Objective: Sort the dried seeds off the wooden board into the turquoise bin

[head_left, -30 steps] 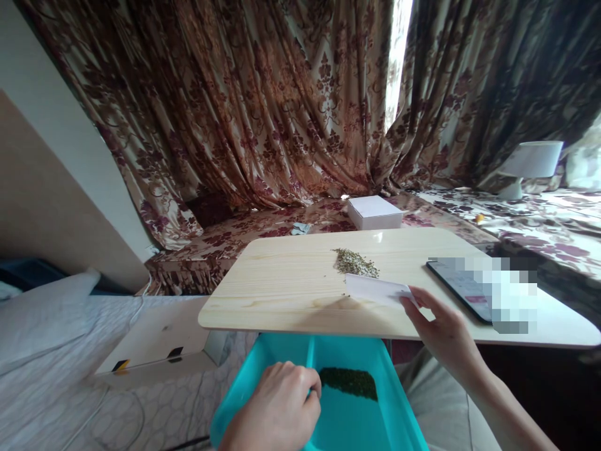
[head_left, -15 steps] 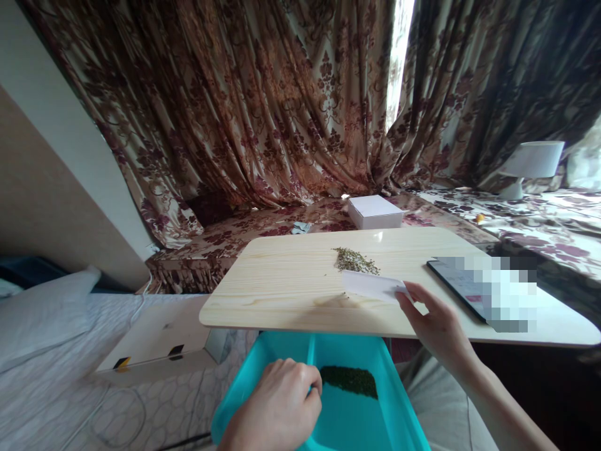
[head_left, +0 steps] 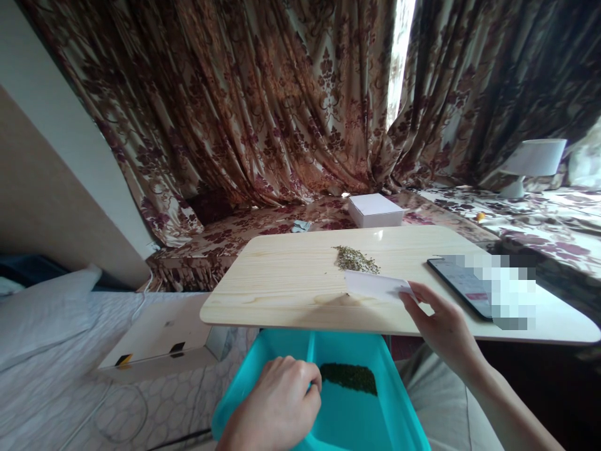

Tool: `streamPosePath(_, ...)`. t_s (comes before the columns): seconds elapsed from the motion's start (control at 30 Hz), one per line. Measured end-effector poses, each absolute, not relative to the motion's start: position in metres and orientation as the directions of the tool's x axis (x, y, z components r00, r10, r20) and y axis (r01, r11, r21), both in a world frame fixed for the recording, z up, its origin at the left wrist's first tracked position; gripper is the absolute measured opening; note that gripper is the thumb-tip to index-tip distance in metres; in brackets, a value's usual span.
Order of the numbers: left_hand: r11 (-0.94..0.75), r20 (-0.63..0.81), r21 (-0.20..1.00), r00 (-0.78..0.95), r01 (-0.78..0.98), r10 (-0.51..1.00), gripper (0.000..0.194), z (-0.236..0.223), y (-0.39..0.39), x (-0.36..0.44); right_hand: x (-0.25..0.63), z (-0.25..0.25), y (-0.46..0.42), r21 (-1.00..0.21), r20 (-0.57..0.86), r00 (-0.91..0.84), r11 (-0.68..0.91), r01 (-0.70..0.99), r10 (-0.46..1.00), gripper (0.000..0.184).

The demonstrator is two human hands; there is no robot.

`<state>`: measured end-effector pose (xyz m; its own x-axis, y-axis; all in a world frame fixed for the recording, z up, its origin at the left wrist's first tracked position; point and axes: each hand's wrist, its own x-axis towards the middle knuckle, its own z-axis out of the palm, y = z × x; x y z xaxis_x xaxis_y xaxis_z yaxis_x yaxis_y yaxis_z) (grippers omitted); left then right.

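My right hand (head_left: 436,316) pinches one end of a folded white piece of paper or card (head_left: 375,286), held on edge low over the wooden tabletop (head_left: 272,275). Just beyond the card lies a loose heap of small green and pale grains (head_left: 355,260); a few specks sit near its left end. Below the table edge, my left hand (head_left: 286,398) is closed over the divider of a turquoise bin (head_left: 394,401). Its fingertips are hidden, so what they grip cannot be made out. Dark green grains (head_left: 350,378) lie in the bin's right compartment.
A tablet (head_left: 460,288), partly blurred out, lies on the table's right side. Behind the table stand a white box (head_left: 375,211) and a folded cloth (head_left: 301,226). A flat white carton (head_left: 159,332) rests on the bed at left. A lamp (head_left: 535,160) stands far right.
My right hand and the card have shifted very slightly to the right. My left hand and both heaps of grains look the same.
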<state>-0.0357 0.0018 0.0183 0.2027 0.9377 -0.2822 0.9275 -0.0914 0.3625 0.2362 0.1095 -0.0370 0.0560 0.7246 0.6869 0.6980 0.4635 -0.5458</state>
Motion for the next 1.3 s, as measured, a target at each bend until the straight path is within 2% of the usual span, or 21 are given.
streamPosePath(0.63,-0.095,-0.285,0.36,0.206,0.928,0.936,0.031,0.02,0.002,-0.036,0.231,-0.039,0.108,-0.588,0.647,0.022,0.48,0.651,0.762,0.025)
streamPosePath(1.3,-0.112,-0.275,0.359,0.22,0.926,0.936,0.032,0.021,0.002,-0.036,0.236,-0.033,0.096,-0.574,0.676,0.039,0.493,0.654,0.735,0.023)
